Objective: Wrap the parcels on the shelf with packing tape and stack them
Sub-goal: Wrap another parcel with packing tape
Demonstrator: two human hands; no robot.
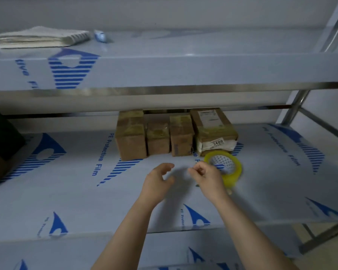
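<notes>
My left hand [158, 180] loose, fingers apart; right hand [205, 177] curled by yellow tape roll [236, 172], grip unclear; four cardboard parcels [180, 133] behind

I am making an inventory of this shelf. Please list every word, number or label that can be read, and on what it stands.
"PE Protective Film": blue print on the film covering the middle shelf.
"3408": white sticker on the front of the rightmost parcel.
"tive Fi", cut off: print on the upper shelf front edge.
Shipping label on top of that parcel: too blurred to read.
</notes>
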